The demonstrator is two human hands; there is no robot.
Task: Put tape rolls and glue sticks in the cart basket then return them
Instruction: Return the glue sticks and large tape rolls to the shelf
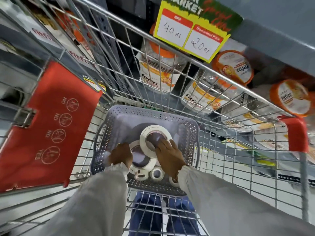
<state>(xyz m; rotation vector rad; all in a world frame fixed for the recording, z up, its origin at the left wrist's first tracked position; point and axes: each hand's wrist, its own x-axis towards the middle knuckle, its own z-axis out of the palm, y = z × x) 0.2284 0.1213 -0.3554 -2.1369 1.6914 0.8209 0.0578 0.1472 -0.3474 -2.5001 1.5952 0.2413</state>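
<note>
Both in basket [190, 133]: right hand [167, 153] pinching tape roll [144, 136]; left hand [121, 155] curled, grip unclear.

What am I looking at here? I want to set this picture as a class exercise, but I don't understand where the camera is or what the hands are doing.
There is no machine here. The single picture comes from a wide-angle camera worn on a person's head, looking down at their own two arms in pale sleeves.

They are reaching into a wire shopping cart in a shop aisle. Inside it sits a lilac plastic basket with a perforated rim.

In the basket lie white tape rolls. The right hand has its fingers on the upper large tape roll, apparently gripping it. The left hand rests at the edge of a second large roll. Three small rolls lie nearer the person. No glue sticks can be made out.

Behind the cart, shelves hold orange-lidded jars and a yellow price sign.
</note>
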